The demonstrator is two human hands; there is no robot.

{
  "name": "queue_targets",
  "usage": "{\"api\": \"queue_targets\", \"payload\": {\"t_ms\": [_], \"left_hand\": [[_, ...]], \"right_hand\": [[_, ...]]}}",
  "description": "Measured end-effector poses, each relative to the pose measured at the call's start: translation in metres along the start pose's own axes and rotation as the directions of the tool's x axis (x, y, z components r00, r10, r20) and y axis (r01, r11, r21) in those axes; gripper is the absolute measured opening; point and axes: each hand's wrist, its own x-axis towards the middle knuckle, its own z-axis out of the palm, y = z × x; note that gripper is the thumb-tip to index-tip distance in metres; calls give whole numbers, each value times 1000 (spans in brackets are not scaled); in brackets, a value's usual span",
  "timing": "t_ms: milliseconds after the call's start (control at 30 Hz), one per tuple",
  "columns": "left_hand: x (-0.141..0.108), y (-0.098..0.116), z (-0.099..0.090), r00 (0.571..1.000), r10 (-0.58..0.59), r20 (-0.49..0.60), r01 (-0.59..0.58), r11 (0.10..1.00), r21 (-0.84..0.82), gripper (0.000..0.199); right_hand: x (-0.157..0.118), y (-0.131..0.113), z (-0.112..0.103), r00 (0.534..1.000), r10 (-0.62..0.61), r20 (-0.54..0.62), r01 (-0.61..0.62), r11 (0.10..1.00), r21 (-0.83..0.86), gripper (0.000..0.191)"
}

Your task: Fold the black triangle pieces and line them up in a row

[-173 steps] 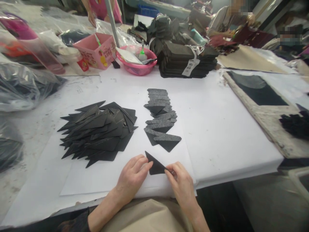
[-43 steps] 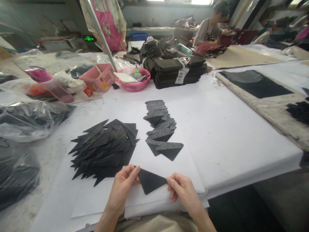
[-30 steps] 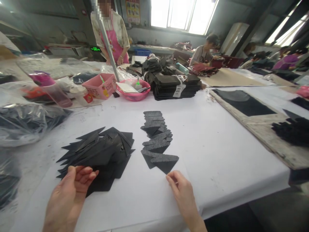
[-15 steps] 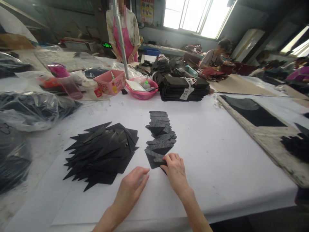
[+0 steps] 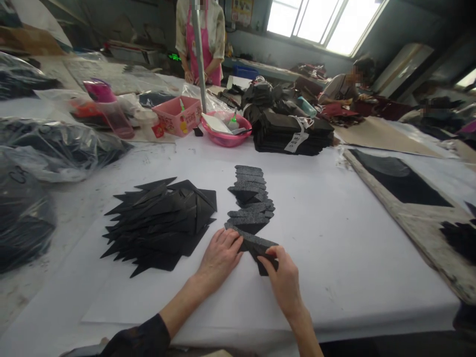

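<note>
A row of overlapping dark pieces with speckled grey strips runs down the middle of the white-covered table. At its near end lies a dark piece with a long grey edge. My left hand has its fingers together on the left end of this piece. The right end is pinched between the thumb and fingers of my right hand. Left of the row spreads a heap of black pointed pieces.
Behind are a pink box, a pink basin and a tied black stack. Plastic-wrapped bundles lie at the left, a board at the right. A person in a pink apron stands beyond.
My left hand has moved up and right onto the near piece. My right hand has shifted right and slightly down with the piece's right end. The view has shifted a little.
</note>
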Motion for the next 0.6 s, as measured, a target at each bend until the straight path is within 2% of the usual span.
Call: {"api": "queue_targets", "payload": {"t_ms": [67,100,167,233,333,467,600], "left_hand": [[1,0,-1,1000,-2,-31,2,1000,4,39],[1,1,-2,999,-11,-37,10,1000,-10,40],[1,1,-2,999,-36,-35,34,998,-56,42],[0,0,-2,997,-66,-30,63,993,-98,43],[-3,-1,-1,995,-92,-48,85,987,-138,42],[-3,-2,-4,994,-82,-72,68,982,-177,35],[-8,4,-17,994,-56,-98,36,981,-193,13]], "right_hand": [[-8,3,-16,991,131,-30,-124,980,157,20],[-13,2,-23,980,198,-10,-191,956,221,24],[-23,-2,-33,957,266,119,-291,907,306,28],[-35,-9,-31,932,249,264,-327,892,313,26],[-54,-20,-14,928,135,348,-216,954,206,17],[-68,-27,10,979,-26,202,28,1000,-6,16],[-69,-30,16,989,-64,133,78,991,-105,13]]}}
